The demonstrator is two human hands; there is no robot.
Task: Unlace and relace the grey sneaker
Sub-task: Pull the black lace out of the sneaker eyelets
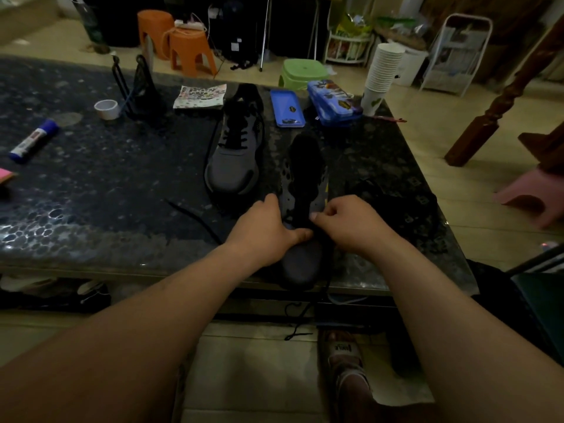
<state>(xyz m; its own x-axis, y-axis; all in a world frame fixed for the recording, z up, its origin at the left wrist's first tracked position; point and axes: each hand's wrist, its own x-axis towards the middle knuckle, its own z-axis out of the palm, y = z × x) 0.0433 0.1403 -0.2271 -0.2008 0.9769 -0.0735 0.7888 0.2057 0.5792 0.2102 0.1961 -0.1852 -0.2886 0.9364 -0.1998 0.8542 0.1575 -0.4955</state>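
two hands at the throat of the grey sneaker

two bare forearms reach in from the bottom edge and meet over the near side of the dark pebble-patterned table point(91, 193). the left hand point(268, 230) grips the grey sneaker point(302, 264) from its left side, fingers wrapped round the upper and thumb laid across the top. the right hand point(351, 224) is curled, thumb and forefinger pinching the black lace point(300, 320) at the eyelets; the dim light hides which eyelet. the sneaker lies toe toward the person, its toe at the table's near edge and its tongue folded open away from them. the lace trails over the edge and hangs below the table.

just left and farther back stands a second sneaker point(235, 148), laced, toe also toward the person. a loose lace point(195, 216) lies on the table to the left of the hands. at the far side sit a blue tray point(287, 108), a printed tin case point(334, 102) and a stack of paper cups point(383, 68); a glue stick point(33, 140) and a tape roll point(106, 109) lie to the left.
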